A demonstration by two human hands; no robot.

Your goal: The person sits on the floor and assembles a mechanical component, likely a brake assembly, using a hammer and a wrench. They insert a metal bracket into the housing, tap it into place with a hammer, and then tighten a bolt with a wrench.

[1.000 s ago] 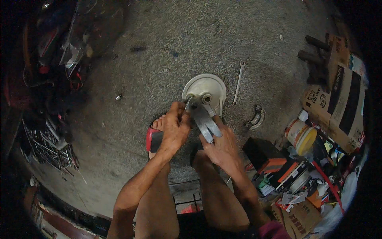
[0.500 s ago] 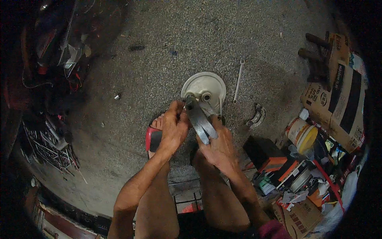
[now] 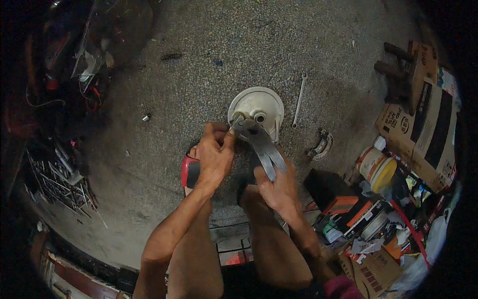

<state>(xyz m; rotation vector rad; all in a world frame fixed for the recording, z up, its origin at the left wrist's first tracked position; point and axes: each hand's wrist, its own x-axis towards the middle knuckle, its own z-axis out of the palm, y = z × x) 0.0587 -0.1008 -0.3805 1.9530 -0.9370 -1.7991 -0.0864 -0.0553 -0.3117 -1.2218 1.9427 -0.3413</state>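
Note:
A round pale metal disc-shaped part [image 3: 256, 105] stands on the speckled concrete floor between my feet. My left hand [image 3: 215, 154] pinches a small fitting at the disc's near rim. My right hand [image 3: 280, 188] grips the lower end of a grey flat metal tool [image 3: 264, 147] with two long arms. The tool's upper end rests on the disc's hub. My knees and lower legs fill the bottom middle, and my left foot wears a red sandal [image 3: 189, 170].
A slim spanner [image 3: 298, 99] lies right of the disc, with a curved metal piece [image 3: 321, 145] below it. Cardboard boxes [image 3: 423, 124], a yellow-lidded tub [image 3: 378, 169] and cluttered parts crowd the right. Wires and metal racks [image 3: 55, 174] line the left.
The camera view has shifted slightly. My hands stay on the disc and the tool, and the tool's angle has changed a little.

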